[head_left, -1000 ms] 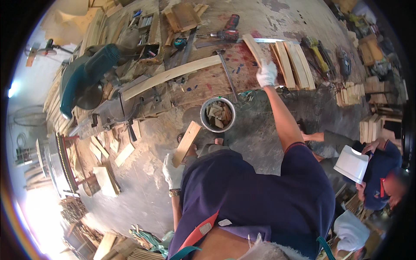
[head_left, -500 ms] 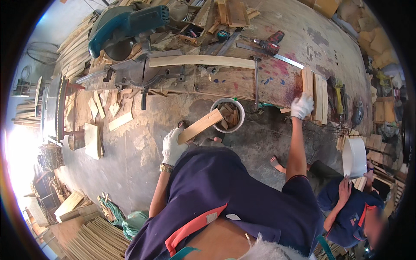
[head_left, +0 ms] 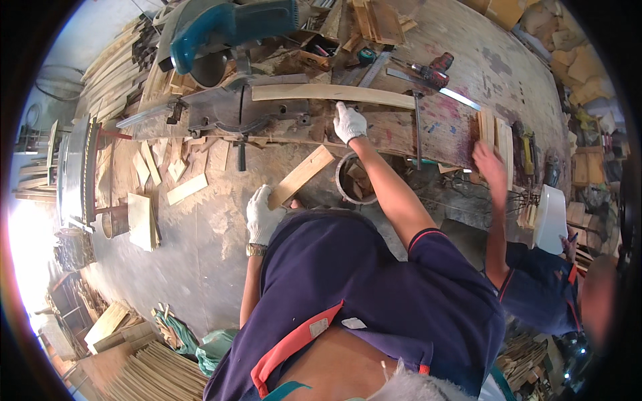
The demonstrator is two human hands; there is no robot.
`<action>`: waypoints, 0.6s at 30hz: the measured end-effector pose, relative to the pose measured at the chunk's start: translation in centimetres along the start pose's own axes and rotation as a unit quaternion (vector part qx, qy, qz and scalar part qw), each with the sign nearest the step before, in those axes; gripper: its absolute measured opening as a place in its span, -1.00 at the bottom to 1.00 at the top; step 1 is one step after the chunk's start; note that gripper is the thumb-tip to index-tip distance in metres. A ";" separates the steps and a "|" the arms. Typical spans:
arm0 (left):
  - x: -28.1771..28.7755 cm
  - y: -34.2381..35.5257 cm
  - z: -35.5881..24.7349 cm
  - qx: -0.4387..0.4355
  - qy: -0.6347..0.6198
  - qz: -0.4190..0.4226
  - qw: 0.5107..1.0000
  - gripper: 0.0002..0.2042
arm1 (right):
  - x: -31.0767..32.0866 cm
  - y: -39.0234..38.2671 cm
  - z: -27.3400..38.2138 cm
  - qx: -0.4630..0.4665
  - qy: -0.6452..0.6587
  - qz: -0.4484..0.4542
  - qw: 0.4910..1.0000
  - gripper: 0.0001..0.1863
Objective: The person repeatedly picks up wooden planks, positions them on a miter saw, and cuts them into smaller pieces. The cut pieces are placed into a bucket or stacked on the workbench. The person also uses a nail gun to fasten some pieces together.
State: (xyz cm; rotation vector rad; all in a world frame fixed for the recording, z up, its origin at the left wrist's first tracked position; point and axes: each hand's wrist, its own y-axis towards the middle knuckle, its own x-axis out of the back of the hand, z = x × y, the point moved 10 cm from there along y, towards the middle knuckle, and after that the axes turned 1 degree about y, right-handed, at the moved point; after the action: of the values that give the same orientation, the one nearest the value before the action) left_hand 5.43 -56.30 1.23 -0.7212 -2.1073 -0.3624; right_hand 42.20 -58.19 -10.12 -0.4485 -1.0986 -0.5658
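My left hand (head_left: 265,215), in a white knit glove with a watch at the wrist, is closed around one end of a short flat wooden board (head_left: 302,175), which slants up and to the right in front of my body. My right hand (head_left: 349,124), also gloved, reaches over the bench edge with a finger stretched out and holds nothing visible. Its fingertips are just below a long, slightly curved wooden strip (head_left: 334,92). That strip lies across the miter saw (head_left: 227,37) base and the bench, its right end by an upright metal bar (head_left: 418,130).
A bucket of offcuts (head_left: 348,179) stands beneath my right forearm. A co-worker's hand (head_left: 488,162) touches upright boards (head_left: 496,130) at the bench's right; a white container (head_left: 551,219) is beside that person. A drill (head_left: 438,70) and tape measure (head_left: 366,55) lie farther back.
My right hand has left the boards at the right and swung left to the long strip. The co-worker has leaned in and put a hand on those boards. My left hand still holds its board.
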 end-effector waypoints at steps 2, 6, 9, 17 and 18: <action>1.4 0.9 2.2 0.001 -0.008 -0.008 1.000 -0.54 | -1.6 1.2 -0.2 -0.065 -0.013 0.039 0.997 -0.36; 4.0 2.8 7.1 0.031 -0.067 -0.011 0.997 -0.58 | -1.5 -0.5 0.1 -0.103 -0.057 0.033 0.992 -0.34; 5.5 4.0 10.0 0.036 -0.077 -0.011 0.996 -0.61 | -1.0 -4.8 0.3 -0.110 -0.083 0.041 0.990 -0.38; 6.7 8.2 14.8 -0.005 -0.049 0.048 0.998 -0.61 | -0.4 -13.9 -5.3 -0.201 -0.136 -0.006 0.970 -0.63; 6.8 8.8 15.0 -0.013 -0.054 0.048 0.997 -0.60 | 0.1 -14.2 -5.7 -0.203 -0.167 -0.035 0.964 -0.64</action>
State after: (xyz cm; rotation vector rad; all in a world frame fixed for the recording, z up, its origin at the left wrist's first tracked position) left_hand -1.94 -39.54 -2.18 -0.8718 -2.1634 -0.3050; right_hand 37.28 -72.57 -11.38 -0.8894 -1.3271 -0.8018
